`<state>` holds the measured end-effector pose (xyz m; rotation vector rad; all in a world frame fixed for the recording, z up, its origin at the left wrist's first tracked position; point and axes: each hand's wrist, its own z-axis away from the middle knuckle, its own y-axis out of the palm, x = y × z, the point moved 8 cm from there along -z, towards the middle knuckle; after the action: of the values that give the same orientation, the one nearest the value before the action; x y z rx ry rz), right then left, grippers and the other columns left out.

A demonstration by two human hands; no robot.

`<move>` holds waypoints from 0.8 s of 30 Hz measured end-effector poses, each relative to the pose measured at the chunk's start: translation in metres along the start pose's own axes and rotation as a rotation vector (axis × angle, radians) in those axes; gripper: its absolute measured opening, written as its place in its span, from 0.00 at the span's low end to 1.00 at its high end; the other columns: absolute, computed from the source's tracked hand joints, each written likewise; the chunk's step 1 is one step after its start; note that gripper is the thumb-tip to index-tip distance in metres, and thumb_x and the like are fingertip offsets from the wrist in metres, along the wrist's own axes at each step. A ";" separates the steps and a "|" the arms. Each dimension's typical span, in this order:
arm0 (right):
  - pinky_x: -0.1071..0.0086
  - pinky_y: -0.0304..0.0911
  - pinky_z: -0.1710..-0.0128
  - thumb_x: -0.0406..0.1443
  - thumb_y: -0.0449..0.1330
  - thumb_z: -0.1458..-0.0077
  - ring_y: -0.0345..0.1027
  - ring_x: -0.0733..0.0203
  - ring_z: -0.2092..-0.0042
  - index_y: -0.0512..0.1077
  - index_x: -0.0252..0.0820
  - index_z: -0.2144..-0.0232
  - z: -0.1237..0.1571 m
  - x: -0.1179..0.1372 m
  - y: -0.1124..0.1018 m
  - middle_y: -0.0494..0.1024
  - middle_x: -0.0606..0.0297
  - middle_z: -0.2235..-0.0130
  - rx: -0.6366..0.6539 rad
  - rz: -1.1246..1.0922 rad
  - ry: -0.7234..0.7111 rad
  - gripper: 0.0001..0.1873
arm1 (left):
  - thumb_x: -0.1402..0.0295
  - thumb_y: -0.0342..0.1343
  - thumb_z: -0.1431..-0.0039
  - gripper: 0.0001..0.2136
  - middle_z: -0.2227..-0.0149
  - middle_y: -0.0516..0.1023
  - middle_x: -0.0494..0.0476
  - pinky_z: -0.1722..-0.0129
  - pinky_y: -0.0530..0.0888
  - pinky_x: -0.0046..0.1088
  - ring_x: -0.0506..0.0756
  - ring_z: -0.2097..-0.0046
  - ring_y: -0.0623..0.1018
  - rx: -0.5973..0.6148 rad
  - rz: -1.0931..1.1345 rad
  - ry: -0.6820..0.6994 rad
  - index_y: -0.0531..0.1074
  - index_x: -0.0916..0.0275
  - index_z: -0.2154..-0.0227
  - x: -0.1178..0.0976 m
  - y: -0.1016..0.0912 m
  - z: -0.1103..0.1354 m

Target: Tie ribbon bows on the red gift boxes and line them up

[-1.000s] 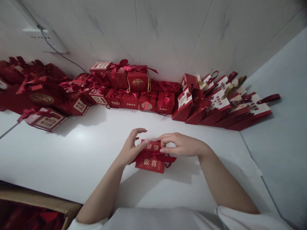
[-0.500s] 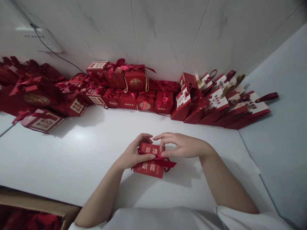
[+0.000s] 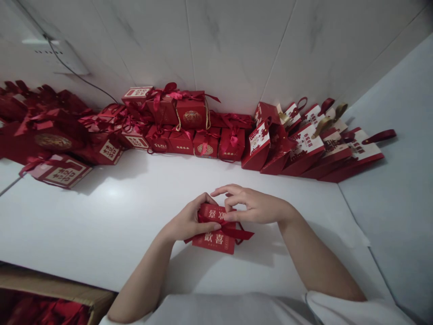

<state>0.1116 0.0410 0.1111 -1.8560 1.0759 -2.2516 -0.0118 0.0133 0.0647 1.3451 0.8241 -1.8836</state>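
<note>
A red gift box [image 3: 216, 243] with pale printed characters lies on the white table below my hands. My left hand [image 3: 194, 219] is wrapped round its left side, the thumb flat across the top beside the knot. A red ribbon [image 3: 238, 233] crosses the box, and one tail sticks out to the right. My right hand [image 3: 248, 204] pinches the ribbon near the knot with its thumb and a curled finger, while the index finger reaches out leftward above the box. The fingertips partly hide the knot. Dark red cord loops out at the box's right side.
Tied red boxes [image 3: 181, 144] stand stacked along the tiled wall. Upright red-and-white boxes with strap loops [image 3: 306, 146] fill the back right. More boxes [image 3: 64, 170] sit at the left. An open cardboard carton [image 3: 57, 286] of red items is at the lower left.
The box and my left hand have shifted slightly to the right. My right index finger has stretched a little farther left, its thumb still by the knot.
</note>
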 end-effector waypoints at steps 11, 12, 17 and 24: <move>0.64 0.61 0.50 0.45 0.55 0.38 0.70 0.56 0.54 0.77 0.43 0.65 0.007 -0.008 -0.002 0.76 0.60 0.53 0.046 0.040 0.058 0.15 | 0.58 0.58 0.41 0.16 0.58 0.74 0.57 0.60 0.73 0.32 0.55 0.59 0.75 -0.001 -0.037 0.065 0.67 0.61 0.56 -0.002 -0.004 -0.003; 0.64 0.61 0.51 0.44 0.55 0.38 0.70 0.57 0.55 0.76 0.43 0.64 0.009 -0.007 -0.004 0.77 0.60 0.54 0.029 0.033 0.066 0.14 | 0.58 0.56 0.40 0.15 0.57 0.75 0.58 0.58 0.73 0.33 0.55 0.58 0.75 0.005 -0.028 0.079 0.68 0.61 0.55 -0.001 -0.005 -0.003; 0.58 0.61 0.45 0.45 0.56 0.39 0.68 0.53 0.47 0.71 0.47 0.50 0.025 0.002 -0.029 0.75 0.60 0.48 -0.200 0.020 0.129 0.17 | 0.58 0.52 0.37 0.13 0.53 0.75 0.60 0.54 0.72 0.33 0.56 0.54 0.75 -0.140 -0.006 0.168 0.69 0.61 0.54 0.001 -0.024 -0.005; 0.45 0.44 0.35 0.53 0.59 0.44 0.43 0.47 0.31 0.39 0.53 0.32 0.048 -0.012 0.012 0.50 0.51 0.31 -0.451 -0.168 0.162 0.47 | 0.68 0.46 0.35 0.12 0.54 0.78 0.58 0.50 0.70 0.37 0.56 0.51 0.76 -0.265 -0.354 0.162 0.68 0.59 0.51 0.009 -0.061 0.006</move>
<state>0.1523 0.0138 0.0969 -2.0052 1.6277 -2.4443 -0.0665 0.0421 0.0644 1.2576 1.4205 -1.8542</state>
